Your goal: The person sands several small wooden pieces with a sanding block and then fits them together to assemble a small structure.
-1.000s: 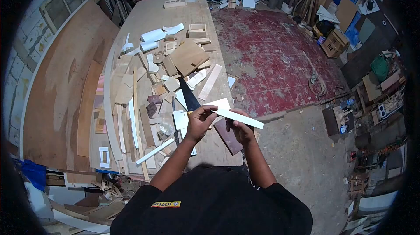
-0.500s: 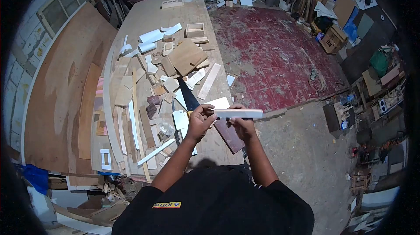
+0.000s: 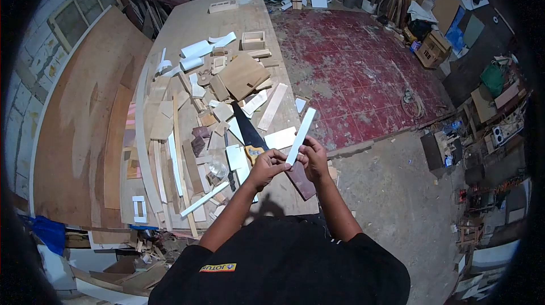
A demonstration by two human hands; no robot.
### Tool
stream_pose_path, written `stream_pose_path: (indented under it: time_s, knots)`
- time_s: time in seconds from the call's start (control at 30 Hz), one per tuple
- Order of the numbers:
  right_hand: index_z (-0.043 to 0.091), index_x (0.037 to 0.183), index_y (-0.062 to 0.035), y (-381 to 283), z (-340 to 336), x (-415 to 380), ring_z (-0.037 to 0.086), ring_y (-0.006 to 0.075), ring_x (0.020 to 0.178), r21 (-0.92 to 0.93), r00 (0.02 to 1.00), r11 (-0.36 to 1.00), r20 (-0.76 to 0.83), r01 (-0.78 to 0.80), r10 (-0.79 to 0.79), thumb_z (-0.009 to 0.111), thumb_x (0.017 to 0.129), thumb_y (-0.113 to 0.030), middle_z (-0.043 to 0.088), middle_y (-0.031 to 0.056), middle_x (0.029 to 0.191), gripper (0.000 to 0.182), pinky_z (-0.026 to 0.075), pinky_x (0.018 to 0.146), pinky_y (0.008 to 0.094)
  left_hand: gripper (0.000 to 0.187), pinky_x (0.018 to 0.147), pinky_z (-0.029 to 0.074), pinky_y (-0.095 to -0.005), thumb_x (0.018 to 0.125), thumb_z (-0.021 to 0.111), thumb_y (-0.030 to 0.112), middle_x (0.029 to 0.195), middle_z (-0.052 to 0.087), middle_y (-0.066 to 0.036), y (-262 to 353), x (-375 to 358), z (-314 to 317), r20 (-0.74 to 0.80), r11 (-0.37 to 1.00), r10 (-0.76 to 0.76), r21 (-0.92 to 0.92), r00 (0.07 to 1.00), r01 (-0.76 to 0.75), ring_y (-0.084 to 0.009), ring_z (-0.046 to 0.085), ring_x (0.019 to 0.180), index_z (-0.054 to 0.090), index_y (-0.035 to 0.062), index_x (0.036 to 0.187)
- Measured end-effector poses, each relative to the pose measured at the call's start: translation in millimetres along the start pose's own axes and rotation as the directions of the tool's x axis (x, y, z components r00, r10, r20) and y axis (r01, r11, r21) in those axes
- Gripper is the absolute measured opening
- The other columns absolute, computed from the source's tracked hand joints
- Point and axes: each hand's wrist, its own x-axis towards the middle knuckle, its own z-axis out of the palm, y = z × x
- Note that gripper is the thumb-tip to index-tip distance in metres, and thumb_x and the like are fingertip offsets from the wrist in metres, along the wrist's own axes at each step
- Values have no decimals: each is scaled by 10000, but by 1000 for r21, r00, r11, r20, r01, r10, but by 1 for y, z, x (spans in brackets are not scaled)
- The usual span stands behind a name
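A narrow white wooden strip (image 3: pixel 302 135) tilts up and away between my hands, over the table's right edge. My left hand (image 3: pixel 267 170) pinches its lower end with thumb and fingers. Closed on the strip's right side is my right hand (image 3: pixel 314 159), its fingertips partly hidden. Just beyond my left hand lies a handsaw with a black blade (image 3: pixel 245 125) and a yellow handle (image 3: pixel 255 152). A white board (image 3: pixel 281 138) rests behind the strip, and a dark reddish-brown block (image 3: pixel 301 183) lies beneath my hands.
The wooden table (image 3: pixel 187 18) carries many wood offcuts, a square brown board (image 3: pixel 244 74), a small open wooden box (image 3: pixel 253 40) and curled white sheets (image 3: pixel 196 48). A clear plastic item (image 3: pixel 217 168) sits left of the saw. Red tiled floor (image 3: pixel 352 72) stretches along the right.
The white strip has swung from lying level and pointing right to slanting upward and away. My left hand has dropped slightly, baring the saw's yellow handle.
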Motion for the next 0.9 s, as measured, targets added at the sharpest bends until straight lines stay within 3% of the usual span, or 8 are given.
stream_pose_path:
  time_s: [0.3, 0.53, 0.63, 0.7, 0.73, 0.77, 0.83, 0.9]
  knots:
    - [595, 1110, 32, 3, -5, 4, 620, 110, 802, -94, 1000, 996, -24, -11, 9, 584, 866, -58, 635, 53, 959, 260, 532, 660, 228, 429, 844, 519, -287, 809, 699, 23, 971, 677, -109, 8, -1, 14, 20, 993, -99, 60, 995, 98, -169, 663, 895, 497, -31, 1183]
    - [601, 1133, 36, 5, -16, 5, 621, 107, 786, -97, 998, 994, -29, -51, 49, 547, 880, -74, 644, 50, 956, 281, 531, 685, 246, 425, 848, 520, -293, 816, 651, -11, 1017, 653, -108, 3, 4, 9, 106, 992, -114, 62, 988, 108, -159, 641, 933, 488, -25, 1209]
    - [620, 1121, 38, 6, -14, 5, 610, 108, 771, -163, 999, 986, -24, -34, 31, 540, 858, -48, 651, 43, 948, 288, 522, 697, 267, 427, 858, 504, -280, 840, 622, 7, 1042, 632, -101, 2, 10, 1, 56, 981, -55, 191, 997, 44, -165, 629, 960, 466, -37, 1235]
    - [623, 1117, 40, 6, -15, 2, 603, 99, 769, -270, 1000, 963, 16, -13, 18, 537, 860, -47, 652, 43, 934, 285, 503, 694, 251, 403, 852, 504, -272, 864, 588, 25, 1060, 616, -88, 13, 12, -1, -105, 928, 84, 370, 991, -39, -157, 617, 967, 470, -20, 1247]
    - [626, 1113, 42, 7, -15, 1, 596, 90, 768, -370, 998, 929, 55, 14, 7, 535, 862, -46, 653, 43, 920, 281, 484, 691, 234, 379, 848, 506, -271, 882, 571, 40, 1079, 611, -87, 15, 16, -6, -155, 924, 107, 379, 982, -41, -151, 604, 982, 481, -8, 1247]
    - [626, 1113, 42, 8, -15, -1, 596, 90, 768, -371, 998, 929, 58, 11, 11, 535, 862, -46, 653, 43, 920, 281, 484, 691, 234, 354, 853, 510, -280, 901, 562, 54, 1092, 605, -97, 18, 20, -8, -176, 958, 193, 245, 965, -147, -150, 593, 1000, 488, -13, 1241]
    - [651, 1095, 31, 9, -15, -3, 556, 66, 766, -503, 991, 863, 129, 46, 23, 538, 845, -43, 653, 29, 917, 284, 445, 682, 215, 381, 819, 491, -252, 896, 570, 34, 1110, 598, -116, 34, 25, -9, -213, 941, 314, 200, 925, -273, -124, 596, 949, 478, -30, 1260]
    - [665, 1083, 28, 8, -11, -5, 558, 73, 786, -505, 985, 860, 169, 75, 14, 552, 826, -42, 660, 23, 922, 289, 444, 702, 224, 356, 824, 496, -260, 911, 571, 65, 1108, 607, -111, 49, 25, -8, -223, 921, 369, 220, 902, -322, -125, 599, 945, 505, -18, 1251]
